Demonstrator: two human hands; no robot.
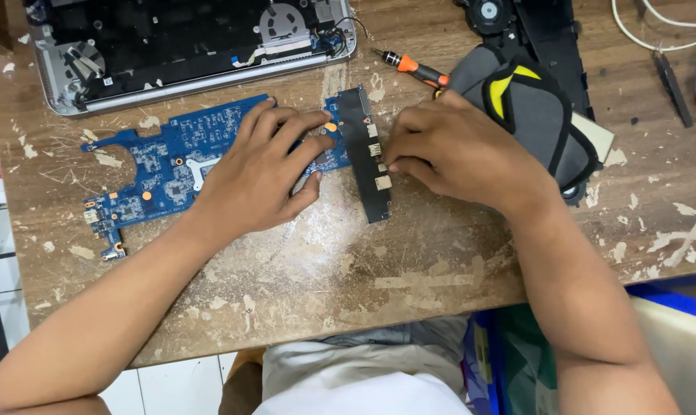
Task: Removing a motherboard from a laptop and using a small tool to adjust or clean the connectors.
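Fingers of left hand spread flat, pressing blue circuit board down on scarred wooden table, holding nothing. Open laptop base far left. Right of centre, dark port strip at board's right end. Right hand curled narrow, fingertips pinching strip's edge: seemingly separating it, needing steady grip. Orange screwdriver beyond.

On the wooden table there is one blue circuit board; one opened laptop case at the far left; one orange screwdriver; one grey pouch at the right; two hands, left hand and right hand; two white cables at the far right.
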